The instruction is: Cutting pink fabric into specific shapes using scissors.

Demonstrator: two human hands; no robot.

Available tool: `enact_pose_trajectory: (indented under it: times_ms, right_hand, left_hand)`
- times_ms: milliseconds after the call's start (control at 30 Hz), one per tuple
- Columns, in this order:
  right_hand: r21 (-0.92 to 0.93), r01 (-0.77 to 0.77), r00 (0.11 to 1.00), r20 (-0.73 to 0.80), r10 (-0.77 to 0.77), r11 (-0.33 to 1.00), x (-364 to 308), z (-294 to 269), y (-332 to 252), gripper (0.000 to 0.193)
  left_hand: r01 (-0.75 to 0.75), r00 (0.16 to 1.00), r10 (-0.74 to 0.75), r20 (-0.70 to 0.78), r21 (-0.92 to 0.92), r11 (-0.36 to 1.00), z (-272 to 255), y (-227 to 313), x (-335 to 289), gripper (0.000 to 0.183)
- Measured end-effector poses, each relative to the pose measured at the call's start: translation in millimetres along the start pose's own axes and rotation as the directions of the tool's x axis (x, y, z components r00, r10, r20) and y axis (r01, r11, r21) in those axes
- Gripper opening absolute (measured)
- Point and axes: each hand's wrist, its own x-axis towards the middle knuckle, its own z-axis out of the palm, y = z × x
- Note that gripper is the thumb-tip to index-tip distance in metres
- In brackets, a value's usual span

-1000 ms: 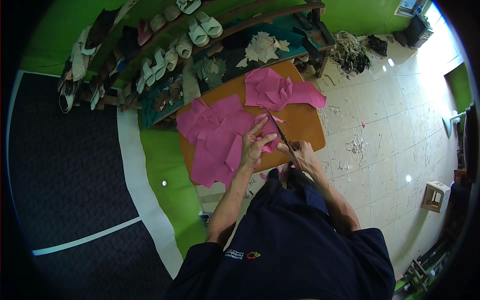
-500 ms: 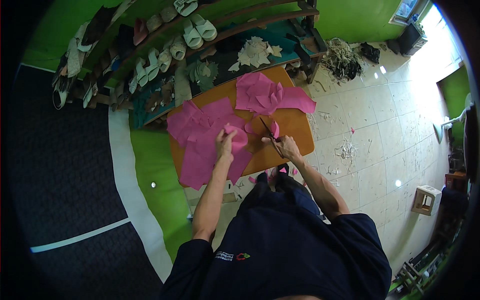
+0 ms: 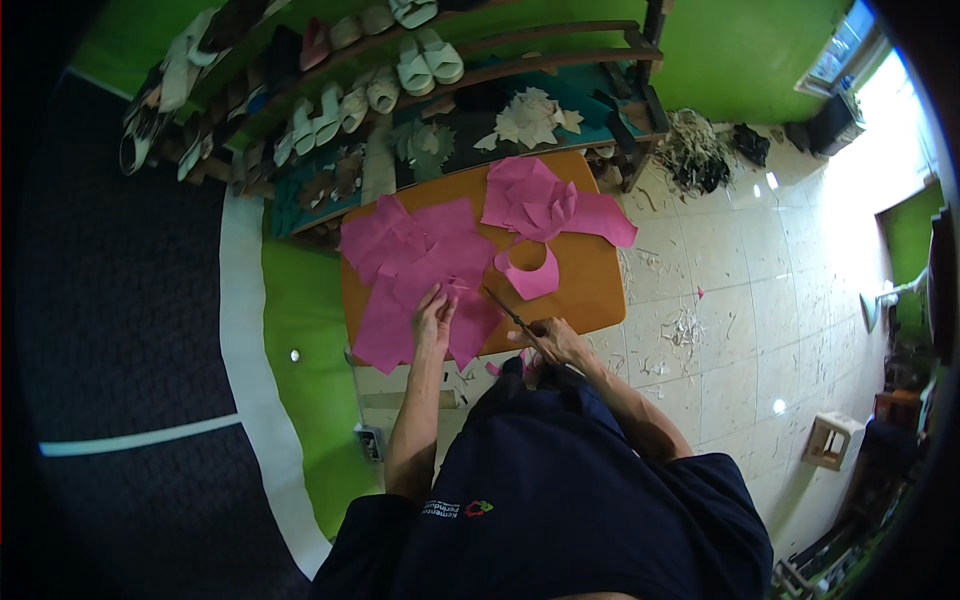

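Note:
Pink sheet pieces (image 3: 400, 290) lie spread and overlapping across the left of an orange-brown table (image 3: 590, 290). Over their near part is my left hand (image 3: 433, 320), thumb and fingers pinched together on a pink piece (image 3: 456, 285). My right hand (image 3: 560, 342) grips scissors (image 3: 512, 312) at the table's near edge, blades pointing up and left toward the pink sheets. Beyond the blades, a curved, cut pink piece (image 3: 535, 282) lies on the tabletop. Farther back sits another pile of pink pieces (image 3: 530, 200). The scissors' handles are mostly hidden by my fingers.
Behind the table, a wooden rack (image 3: 590, 60) holds several sandals (image 3: 430, 62) and cream offcuts (image 3: 530, 118). A heap of scraps (image 3: 693, 150) and scattered trimmings (image 3: 685, 328) lie on the tiled floor. A cream stool (image 3: 833, 440) stands at the right.
My left hand has come down with its fingers onto the pink sheets. My right hand has drawn the scissors back toward me, and the curved pink piece lies uncovered on the table.

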Motion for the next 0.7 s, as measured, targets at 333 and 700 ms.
enact_pose_trajectory:
  times_ms: [333, 700]
  right_hand:
    - [0.036, 0.102, 0.985, -0.143, -0.096, 0.994, -47, 2, -53, 0.069]
    - [0.129, 0.154, 0.978, -0.16, -0.133, 0.98, -46, -9, -86, 0.069]
  left_hand:
    - [-0.311, 0.914, 0.139, 0.382, 0.437, 0.844, 101, 42, -45, 0.043]
    - [-0.324, 0.881, 0.136, 0.453, 0.368, 0.872, 134, 38, -76, 0.045]
